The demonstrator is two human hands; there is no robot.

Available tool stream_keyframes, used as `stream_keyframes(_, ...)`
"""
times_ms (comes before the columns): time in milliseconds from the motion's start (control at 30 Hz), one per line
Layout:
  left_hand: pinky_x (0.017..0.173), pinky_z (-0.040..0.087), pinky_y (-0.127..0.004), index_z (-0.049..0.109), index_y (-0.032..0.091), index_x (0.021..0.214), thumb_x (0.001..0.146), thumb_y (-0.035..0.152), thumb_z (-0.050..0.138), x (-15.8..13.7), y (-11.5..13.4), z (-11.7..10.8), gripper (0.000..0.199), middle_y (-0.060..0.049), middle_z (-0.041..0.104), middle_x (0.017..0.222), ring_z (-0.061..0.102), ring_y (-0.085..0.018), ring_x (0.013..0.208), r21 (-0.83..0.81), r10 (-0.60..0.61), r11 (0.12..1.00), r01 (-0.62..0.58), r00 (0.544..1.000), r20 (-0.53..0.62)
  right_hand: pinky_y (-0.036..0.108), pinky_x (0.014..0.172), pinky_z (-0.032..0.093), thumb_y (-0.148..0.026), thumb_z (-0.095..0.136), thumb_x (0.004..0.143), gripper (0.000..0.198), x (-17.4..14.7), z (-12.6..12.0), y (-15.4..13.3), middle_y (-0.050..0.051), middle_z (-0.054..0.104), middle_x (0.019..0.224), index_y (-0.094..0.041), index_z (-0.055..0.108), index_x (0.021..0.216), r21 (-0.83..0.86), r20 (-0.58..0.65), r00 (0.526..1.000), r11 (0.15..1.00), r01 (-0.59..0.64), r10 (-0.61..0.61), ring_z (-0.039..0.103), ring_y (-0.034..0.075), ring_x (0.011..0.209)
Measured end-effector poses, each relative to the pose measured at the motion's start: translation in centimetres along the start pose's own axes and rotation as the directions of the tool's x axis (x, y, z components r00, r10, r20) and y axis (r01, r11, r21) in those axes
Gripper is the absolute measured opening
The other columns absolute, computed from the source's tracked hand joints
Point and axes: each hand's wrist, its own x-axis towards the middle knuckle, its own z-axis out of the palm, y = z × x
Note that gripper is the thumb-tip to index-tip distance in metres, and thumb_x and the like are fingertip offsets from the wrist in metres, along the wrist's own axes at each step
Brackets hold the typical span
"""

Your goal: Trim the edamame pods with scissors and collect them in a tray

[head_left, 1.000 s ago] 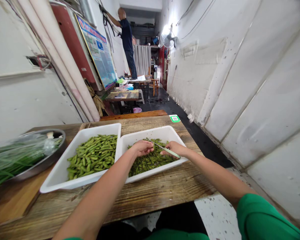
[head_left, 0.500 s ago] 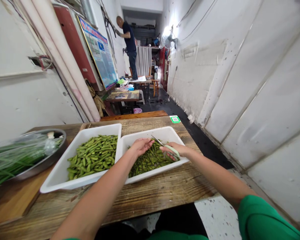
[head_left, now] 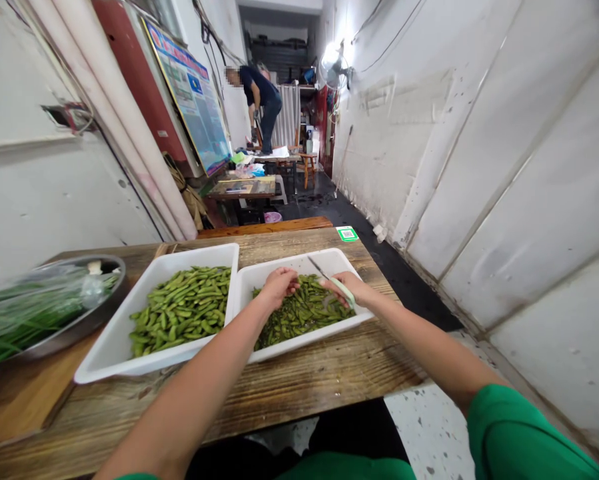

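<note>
While my right hand (head_left: pixel 355 285) grips the scissors (head_left: pixel 341 288), my left hand (head_left: pixel 279 284) curls over green pods (head_left: pixel 299 315); from far off I can't tell if it pinches one

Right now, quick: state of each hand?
Left hand: partly curled above edamame pods; whether it holds one cannot be told.
Right hand: closed, holding pale-green-handled scissors.

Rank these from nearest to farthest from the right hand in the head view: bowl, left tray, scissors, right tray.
1. Scissors: held in the right hand.
2. Right tray: just below the hand.
3. Left tray: next tray to the left.
4. Bowl: farther left, beyond the left tray.
</note>
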Motion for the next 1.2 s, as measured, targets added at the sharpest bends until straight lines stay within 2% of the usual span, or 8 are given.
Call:
stream_keyframes(167, 0.048, 0.041, -0.024, 0.049, 0.014, 0.067, 0.063, 0.016, 0.049, 0.0, 0.5, 1.1, 0.005, -0.001, 0.052, 0.051, 0.055, -0.014, 0.049, 0.156, -0.148, 0.979, 0.131, 0.983, 0.109, 0.016, 0.026, 0.030, -0.047, 0.063, 0.064, 0.038, 0.4, -0.3, -0.3, -0.005, 0.042, 0.042, -0.015, 0.042, 0.061, 0.207, -0.188, 0.981, 0.975, 0.082, -0.042, 0.037, 0.004, 0.029)
stream_keyframes(267, 0.051, 0.039, -0.025, 0.054, 0.015, 0.071, 0.064, 0.019, 0.048, 0.2, 0.7, 2.5, 0.009, -0.001, 0.052, 0.051, 0.052, -0.014, 0.050, 0.450, -0.035, 0.893, -0.014, 0.994, 0.102, 0.015, 0.025, 0.030, -0.046, 0.065, 0.063, 0.038, 0.5, -0.6, -0.1, -0.006, 0.043, 0.043, -0.015, 0.043, 0.062, 0.248, -0.176, 0.982, 0.963, 0.109, -0.066, 0.037, 0.004, 0.029)
stream_keyframes(367, 0.061, 0.039, -0.026, 0.061, 0.017, 0.076, 0.060, 0.021, 0.056, 0.9, 0.3, 4.1, 0.017, -0.004, 0.061, 0.067, 0.055, -0.017, 0.064, 0.793, 0.172, 0.531, -0.299, 0.954, 0.245, 0.015, 0.025, 0.031, -0.045, 0.063, 0.064, 0.036, 0.6, -0.8, 0.2, -0.006, 0.043, 0.042, -0.015, 0.044, 0.063, 0.291, -0.166, 0.983, 0.948, 0.127, -0.081, 0.037, 0.004, 0.030)
stream_keyframes(467, 0.074, 0.037, -0.031, 0.065, 0.019, 0.073, 0.058, 0.020, 0.060, 1.9, -0.7, 5.5, 0.016, -0.007, 0.064, 0.076, 0.056, -0.022, 0.077, 0.895, 0.211, 0.152, -0.419, 0.899, 0.385, 0.014, 0.025, 0.031, -0.045, 0.061, 0.066, 0.034, 0.8, -0.9, 0.3, -0.006, 0.042, 0.041, -0.015, 0.044, 0.063, 0.297, -0.162, 0.983, 0.946, 0.131, -0.086, 0.037, 0.004, 0.029)
stream_keyframes(567, 0.078, 0.034, -0.034, 0.066, 0.017, 0.064, 0.060, 0.016, 0.058, 2.8, -1.4, 6.3, 0.009, -0.010, 0.064, 0.070, 0.056, -0.024, 0.077, 0.905, 0.211, 0.028, -0.424, 0.887, 0.410, 0.014, 0.025, 0.031, -0.045, 0.060, 0.067, 0.034, 1.0, -0.9, 0.3, -0.006, 0.041, 0.040, -0.015, 0.045, 0.063, 0.285, -0.172, 0.981, 0.949, 0.137, -0.090, 0.036, 0.004, 0.029)
stream_keyframes(867, 0.047, 0.028, -0.021, 0.064, 0.013, 0.077, 0.059, 0.036, 0.062, 0.7, 0.9, 2.0, 0.029, 0.003, 0.051, 0.053, 0.037, -0.008, 0.045, 0.581, 0.181, 0.752, -0.311, 0.945, 0.272, 0.019, 0.031, 0.032, -0.050, 0.062, 0.063, 0.038, 1.2, -0.8, 1.3, -0.005, 0.043, 0.042, -0.013, 0.054, 0.068, 0.011, -0.053, 0.993, 0.995, 0.102, -0.101, 0.038, 0.007, 0.032)
stream_keyframes(1033, 0.041, 0.015, -0.020, 0.058, 0.012, 0.069, 0.054, 0.044, 0.068, -0.6, 0.7, -0.6, 0.036, 0.007, 0.037, 0.046, 0.024, -0.003, 0.037, 0.400, 0.096, 0.897, -0.189, 0.966, 0.242, 0.019, 0.044, 0.032, -0.050, 0.065, 0.058, 0.042, 1.4, -0.7, 1.8, -0.002, 0.049, 0.053, -0.012, 0.064, 0.076, -0.310, 0.015, 0.980, 0.931, 0.195, -0.200, 0.041, 0.007, 0.045)
stream_keyframes(1200, 0.041, 0.013, -0.020, 0.057, 0.011, 0.070, 0.055, 0.046, 0.067, -0.4, 0.5, -0.8, 0.039, 0.008, 0.032, 0.044, 0.023, -0.003, 0.037, 0.314, 0.085, 0.932, -0.182, 0.950, 0.299, 0.019, 0.048, 0.030, -0.051, 0.061, 0.062, 0.044, 1.1, -0.6, 1.7, -0.001, 0.050, 0.059, -0.012, 0.066, 0.081, -0.397, 0.042, 0.967, 0.884, 0.248, -0.253, 0.038, 0.008, 0.052)
